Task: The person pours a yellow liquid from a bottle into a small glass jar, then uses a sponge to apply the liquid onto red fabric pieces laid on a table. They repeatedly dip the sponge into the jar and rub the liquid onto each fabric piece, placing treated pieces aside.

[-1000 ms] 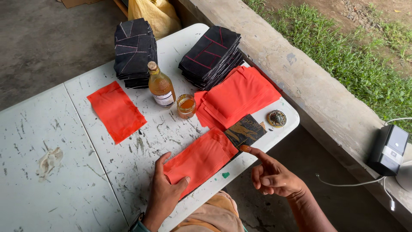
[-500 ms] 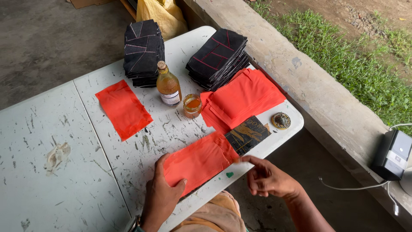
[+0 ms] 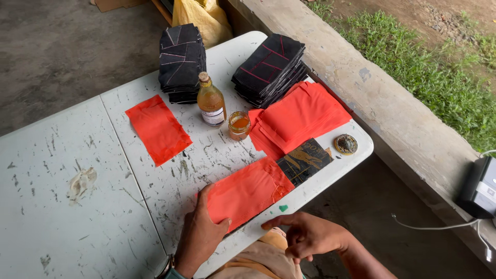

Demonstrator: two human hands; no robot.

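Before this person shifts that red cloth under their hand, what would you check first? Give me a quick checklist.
1. Left hand rests flat on the near red cloth: ok.
2. Right hand holds nothing, off the table edge: ok.
3. Cloth lies fully on the table: ok.
4. Bottle and small jar stand upright, apart from the cloth: ok.
5. Jar closed: cannot tell.

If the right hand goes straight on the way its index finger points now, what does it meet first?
Probably the near edge of the table, just under the orange cloth that the left hand presses flat. The right hand may sit lower than the tabletop; depth is unclear.
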